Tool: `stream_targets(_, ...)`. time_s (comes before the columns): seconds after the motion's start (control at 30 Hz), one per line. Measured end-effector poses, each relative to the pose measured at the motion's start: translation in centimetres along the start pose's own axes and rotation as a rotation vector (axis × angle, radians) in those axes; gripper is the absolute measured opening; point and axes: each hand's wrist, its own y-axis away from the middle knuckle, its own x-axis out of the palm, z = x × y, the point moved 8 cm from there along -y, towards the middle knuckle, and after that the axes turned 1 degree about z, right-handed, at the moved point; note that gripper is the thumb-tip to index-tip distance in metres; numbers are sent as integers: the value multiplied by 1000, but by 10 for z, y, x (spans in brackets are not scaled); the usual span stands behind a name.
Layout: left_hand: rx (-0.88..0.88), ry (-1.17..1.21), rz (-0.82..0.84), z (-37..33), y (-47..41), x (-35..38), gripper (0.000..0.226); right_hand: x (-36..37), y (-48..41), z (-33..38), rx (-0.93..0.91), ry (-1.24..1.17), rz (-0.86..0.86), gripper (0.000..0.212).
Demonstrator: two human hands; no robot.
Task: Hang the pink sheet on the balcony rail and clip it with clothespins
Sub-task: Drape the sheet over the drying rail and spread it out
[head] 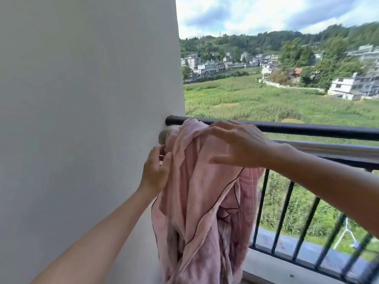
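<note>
**Head view.** The pink sheet [196, 201] hung bunched at the wall end of the balcony rail [307, 130]. Its top fold reached the black bar close to where the bar met the white wall [82, 99]. From there the cloth fell toward 6 o'clock in a narrow, twisted column and ran off the lower frame edge. Whether the black rail or the paler bar [328, 149] just below it bore the cloth could not be told.

**Grips.** Your left grip [155, 173] stood at 9 o'clock of the sheet, in the tight slot between the wall and the sheet's left edge. Its thumb lay against the cloth, but whether the fingertips pinched a fold could not be told. Your right grip [240, 146] lay at 1 o'clock of the sheet's middle, blurred, with its fingers straight and spread and holding nothing. It was level with the upper fold, and contact with the fold was not clear.

**Edges and room.**
- At 9 o'clock the wall closed off the space.
- Toward 3 o'clock both bars ran bare to the right frame edge.
- The sheet's right edge hung just beside the nearest of the balusters [287, 212], at 4 o'clock.
- A green field [266, 99] lay well beyond the rail.
</note>
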Motion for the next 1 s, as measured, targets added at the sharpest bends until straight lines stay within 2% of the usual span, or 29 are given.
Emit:
stream_targets(0.03, -133, 38, 88, 22, 3, 6, 33, 16, 6, 10, -5, 117, 9, 73)
stream_targets(0.07, -228, 91, 170, 35, 7, 15, 43, 28, 10, 11, 6, 215, -19, 70)
stream_targets(0.1, -304, 139, 234, 42, 11, 23, 51, 33, 12, 8, 28, 267, -76, 59)
stream_targets(0.13, -335, 189, 276, 43, 15, 28, 50, 33, 13, 4, 47, 273, -149, 48)
stream_targets(0.2, -339, 196, 298, 38, 23, 31, 14, 24, 13, -2, 73, 233, -265, 32)
stream_targets(0.27, -265, 105, 266, 28, 25, 26, 29, 11, 9, -4, 97, 187, -317, 20)
stream_targets(0.37, -79, -102, 143, 1, 22, 3, 45, -33, 16, -32, 283, 72, -481, 20)
stream_targets(0.43, 70, -209, 34, -36, 11, -15, 44, -64, 30, -69, 418, 22, -553, 23)
stream_targets(0.47, 148, -252, -21, -59, 2, -22, 35, -78, 36, -89, 477, 21, -560, 25)
stream_targets(0.5, 205, -305, -77, -82, -11, -25, 28, -92, 41, -110, 540, 27, -565, 27)
stream_targets(0.57, 253, -368, -122, -121, -41, -22, 44, -116, 52, -156, 694, 57, -569, 30)
stream_targets(0.6, 260, -377, -101, -136, -55, -13, 46, -125, 61, -182, 792, 76, -561, 29)
stream_targets(0.67, 297, -419, -55, -160, -75, 13, 35, -132, 89, -229, 1008, 114, -502, 23)
stream_targets(0.73, 280, -494, -8, -165, -86, 44, 30, -122, 109, -253, 1131, 109, -366, 15)
stream_targets(0.8, 191, -563, 39, -147, -94, 72, 32, -93, 112, -253, 1113, 55, -181, 13)
stream_targets(0.87, 80, -563, 72, -120, -99, 88, 36, -60, 110, -239, 1034, -43, -48, 21)
stream_targets(0.93, -26, -524, 85, -96, -102, 90, 38, -44, 103, -207, 906, -87, -52, 25)
stream_targets(1.0, -47, -470, 102, -91, -100, 88, 39, -47, 93, -161, 721, -90, -183, 29)
